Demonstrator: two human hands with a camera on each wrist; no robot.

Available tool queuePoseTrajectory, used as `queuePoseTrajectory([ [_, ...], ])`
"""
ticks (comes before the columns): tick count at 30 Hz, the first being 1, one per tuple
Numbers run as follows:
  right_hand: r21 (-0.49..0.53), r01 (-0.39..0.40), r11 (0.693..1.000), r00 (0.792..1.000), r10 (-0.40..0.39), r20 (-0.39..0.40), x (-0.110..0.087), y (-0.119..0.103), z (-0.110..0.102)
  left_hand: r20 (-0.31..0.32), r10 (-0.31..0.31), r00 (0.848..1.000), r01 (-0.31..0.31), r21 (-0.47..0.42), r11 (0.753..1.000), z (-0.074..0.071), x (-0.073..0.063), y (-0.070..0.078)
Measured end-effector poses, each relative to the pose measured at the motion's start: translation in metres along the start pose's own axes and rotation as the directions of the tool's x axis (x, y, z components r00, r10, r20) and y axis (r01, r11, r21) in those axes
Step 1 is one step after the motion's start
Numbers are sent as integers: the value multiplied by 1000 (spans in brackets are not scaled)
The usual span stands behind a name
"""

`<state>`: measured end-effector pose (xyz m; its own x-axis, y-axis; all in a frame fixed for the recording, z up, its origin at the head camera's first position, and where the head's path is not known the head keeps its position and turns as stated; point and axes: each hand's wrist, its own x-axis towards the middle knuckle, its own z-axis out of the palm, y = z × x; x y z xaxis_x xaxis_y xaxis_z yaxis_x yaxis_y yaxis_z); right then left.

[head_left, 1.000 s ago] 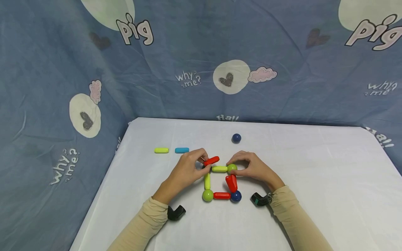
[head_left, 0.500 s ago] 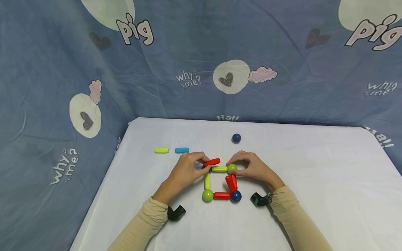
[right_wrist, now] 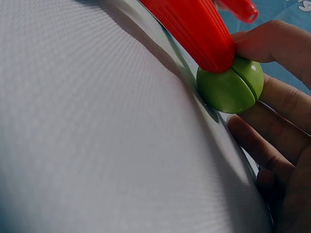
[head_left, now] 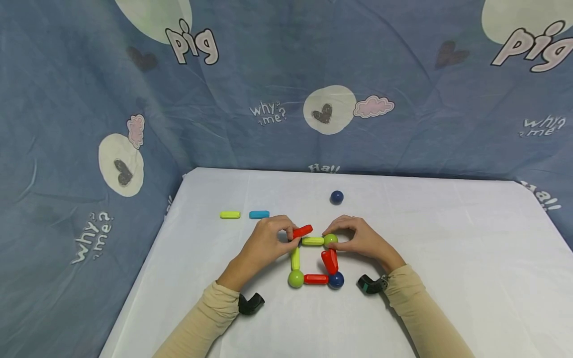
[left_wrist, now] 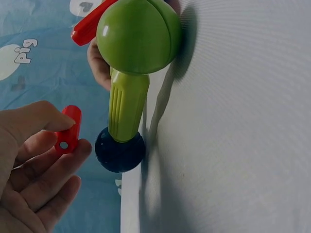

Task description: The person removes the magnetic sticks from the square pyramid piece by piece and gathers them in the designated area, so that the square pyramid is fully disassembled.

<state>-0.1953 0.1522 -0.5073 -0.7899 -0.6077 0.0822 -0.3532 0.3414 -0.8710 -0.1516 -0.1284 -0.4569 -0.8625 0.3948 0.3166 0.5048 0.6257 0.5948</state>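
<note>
My left hand (head_left: pixel 270 237) pinches a short red rod (head_left: pixel 302 230) between thumb and fingers. It holds the rod above the far left corner of a square of rods and balls, where a dark blue ball (left_wrist: pixel 120 150) sits. In the left wrist view, the rod looks apart from that ball. My right hand (head_left: pixel 361 237) grips the green ball (head_left: pixel 331 240) at the far right corner. The near corners are a green ball (head_left: pixel 296 279) and a dark blue ball (head_left: pixel 336 280). A red rod (head_left: pixel 329 261) stands tilted upward from the near blue ball.
Behind my left hand lie a yellow-green rod (head_left: pixel 230 215) and a blue rod (head_left: pixel 259 214). One loose dark blue ball (head_left: pixel 337 197) sits farther back. The white tabletop (head_left: pixel 447 223) ends at a blue printed cloth (head_left: pixel 286 144).
The red rod in my left hand has tilted a little and shifted slightly as the fingers moved. My right hand and the square have stayed in place.
</note>
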Motion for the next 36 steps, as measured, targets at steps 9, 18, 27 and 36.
queuePoseTrajectory([
  [9,-1,-3,1000,1000,3,2,-1,-1,-1,24,-38,999,38,12,999,-1,0,-1],
  [18,-5,-6,1000,1000,6,-1,-1,-2,0,22,-53,998,52,23,998,-1,0,-3],
  [27,-17,-15,1000,1000,15,0,0,-2,0,24,-90,996,90,1,996,-2,0,1],
  [36,-10,-3,1000,1000,3,-5,0,-2,2,16,-93,996,92,38,995,-6,0,-2],
])
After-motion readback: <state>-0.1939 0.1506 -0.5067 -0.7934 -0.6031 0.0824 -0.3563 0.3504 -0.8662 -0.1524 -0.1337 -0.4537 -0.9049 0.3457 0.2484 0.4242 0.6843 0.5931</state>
